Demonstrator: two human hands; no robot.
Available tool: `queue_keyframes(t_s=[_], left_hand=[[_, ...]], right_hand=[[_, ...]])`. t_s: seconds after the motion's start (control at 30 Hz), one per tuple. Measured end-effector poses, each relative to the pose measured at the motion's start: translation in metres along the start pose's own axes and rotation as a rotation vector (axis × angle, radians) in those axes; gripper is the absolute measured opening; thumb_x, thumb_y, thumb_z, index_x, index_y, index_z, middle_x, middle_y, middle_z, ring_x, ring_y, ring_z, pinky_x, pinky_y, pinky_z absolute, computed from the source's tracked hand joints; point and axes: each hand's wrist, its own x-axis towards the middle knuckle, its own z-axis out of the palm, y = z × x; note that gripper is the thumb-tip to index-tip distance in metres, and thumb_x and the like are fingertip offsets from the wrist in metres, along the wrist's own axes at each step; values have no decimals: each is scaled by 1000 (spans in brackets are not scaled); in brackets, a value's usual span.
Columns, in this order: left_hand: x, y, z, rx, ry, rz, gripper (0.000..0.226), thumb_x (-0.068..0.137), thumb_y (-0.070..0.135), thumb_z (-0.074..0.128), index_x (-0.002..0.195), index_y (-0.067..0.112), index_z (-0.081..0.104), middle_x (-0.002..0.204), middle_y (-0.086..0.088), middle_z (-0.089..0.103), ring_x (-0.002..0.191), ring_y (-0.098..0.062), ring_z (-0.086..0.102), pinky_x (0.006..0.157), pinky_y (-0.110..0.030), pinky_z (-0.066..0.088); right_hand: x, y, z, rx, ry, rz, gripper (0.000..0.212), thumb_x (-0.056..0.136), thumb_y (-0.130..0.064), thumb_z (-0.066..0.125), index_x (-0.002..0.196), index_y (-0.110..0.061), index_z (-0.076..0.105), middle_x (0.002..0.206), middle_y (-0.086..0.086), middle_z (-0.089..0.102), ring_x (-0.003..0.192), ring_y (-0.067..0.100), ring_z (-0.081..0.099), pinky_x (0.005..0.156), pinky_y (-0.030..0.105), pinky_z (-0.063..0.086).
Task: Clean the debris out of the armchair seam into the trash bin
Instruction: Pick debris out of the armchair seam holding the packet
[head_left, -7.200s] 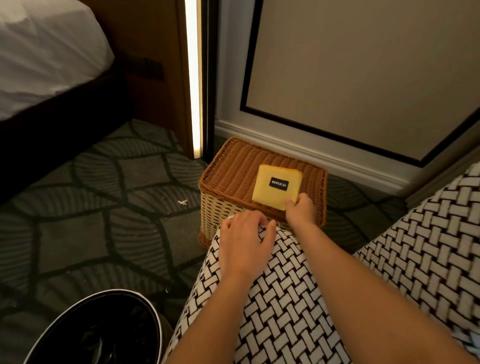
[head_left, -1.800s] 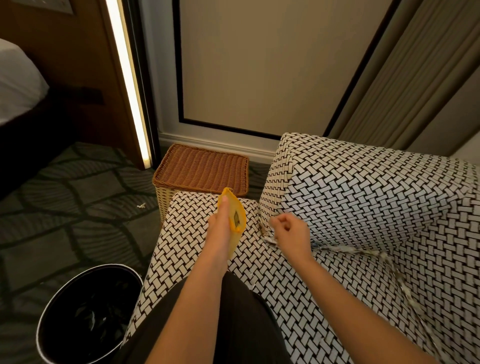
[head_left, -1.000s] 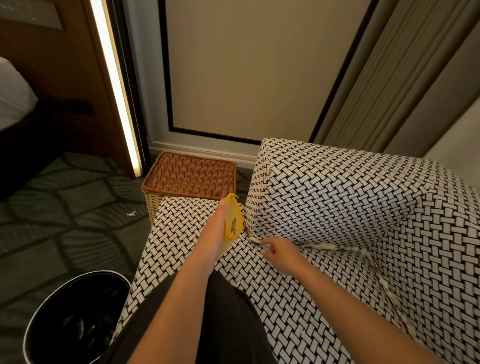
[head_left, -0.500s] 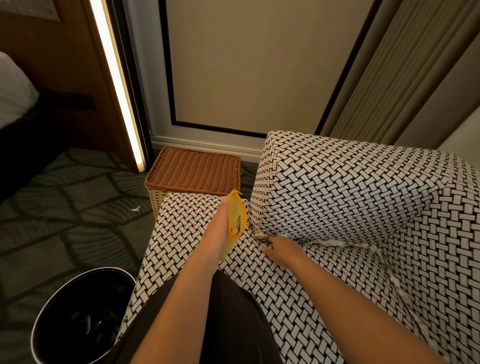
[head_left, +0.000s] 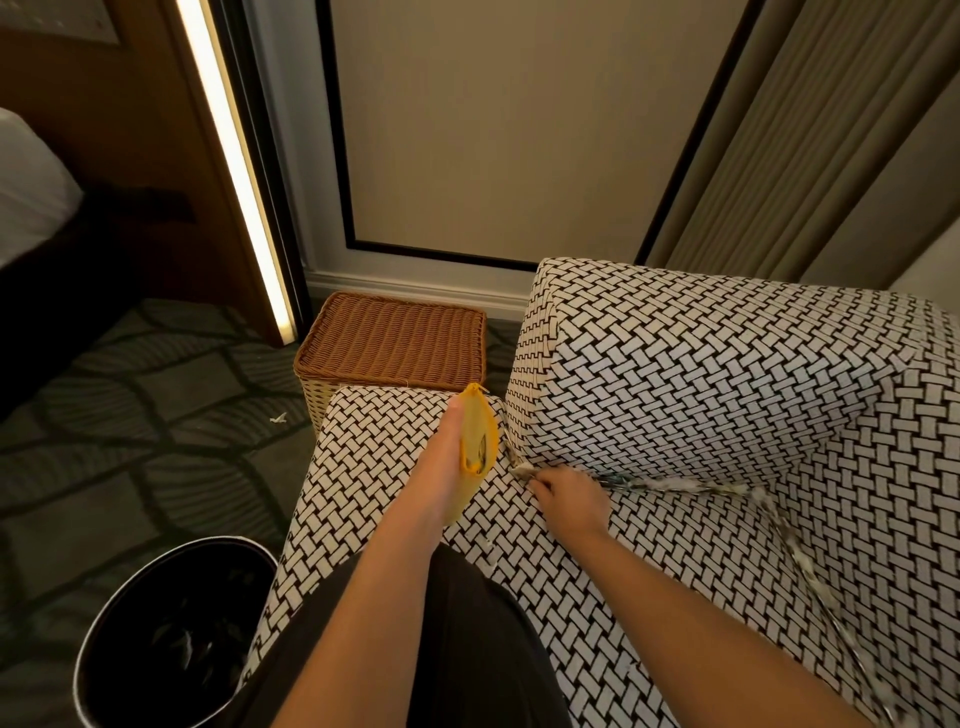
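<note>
We count two hands, a left hand (head_left: 439, 470) and a right hand (head_left: 571, 496). There is one yellow cloth (head_left: 477, 441), one woven-print armchair (head_left: 675, 374), one black trash bin (head_left: 145, 597) near left and one wicker basket (head_left: 395, 338) farther off. One loose scrap (head_left: 279, 417) lies on the left carpet. One line of debris (head_left: 675, 486) has too many pieces for us to count.

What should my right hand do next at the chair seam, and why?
Probably pinch the pale scrap at the front end of the seam and carry it to the trash bin. The fingertips of your right hand are at it, more debris lies behind, and the left hand holds the yellow pad.
</note>
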Motion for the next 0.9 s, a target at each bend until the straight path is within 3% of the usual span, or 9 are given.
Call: queue_keyframes(t_s=[0.13,0.23,0.4,0.57,0.67,0.73,0.77,0.83,0.9], left_hand=[[3,-2,2,22,-32,-5,66,94,57,14,146,17,25,144,-14,37,125,-27,38,107,-42,26],[4,-4,4,43,-39,6,66,93,58,15,145,18,25,139,-13,40,105,-20,39,102,-39,28],[10,-7,3,153,13,48,61,91,62,16,126,23,46,100,-2,55,87,-14,47,89,-33,32],[38,-31,5,262,-31,90,80,66,86,19,91,29,69,108,-12,67,104,-27,60,101,-48,38],[12,-8,6,288,-51,47,60,80,76,20,83,32,60,98,-10,65,93,-21,58,87,-38,43],[9,-5,4,214,-30,41,44,94,58,20,91,30,53,83,2,55,78,-11,48,78,-29,41],[10,-7,2,193,-21,13,40,95,54,22,96,27,52,84,3,53,78,-11,47,83,-32,40],[16,-10,-1,135,-27,-42,46,93,55,31,120,22,49,104,-5,54,94,-20,48,99,-42,36],[19,-11,-2,116,-13,-89,65,87,60,39,141,26,27,133,-7,43,116,-28,41,104,-53,32]], right_hand=[[-12,5,-7,395,23,-90,17,92,-30,54,84,-24,68,59,-12,53,51,4,44,46,17,32],[-24,-5,-21,631,38,-116,16,92,-21,56,78,-17,64,60,-10,53,53,3,42,47,14,35],[-41,-36,-67,1012,109,-185,22,92,-22,55,75,-11,64,59,-3,49,51,6,39,47,18,34],[-49,-53,-92,958,108,-276,22,90,-23,58,70,-19,65,57,0,49,52,8,39,51,23,35],[-50,-54,-97,853,114,-298,25,92,-24,55,74,-12,67,57,6,50,52,8,39,51,26,35],[-51,-50,-100,882,135,-285,24,94,-22,51,82,-12,69,60,10,55,51,6,38,50,23,34],[-50,-45,-100,936,151,-244,22,95,-20,49,86,-14,69,57,4,54,49,4,37,47,19,33],[-44,-32,-97,1011,174,-121,21,96,-18,46,96,-19,67,50,-10,50,45,4,33,43,17,30],[-39,-15,-86,964,165,-13,21,97,-16,44,101,-17,65,55,-13,51,46,5,33,43,17,29]])
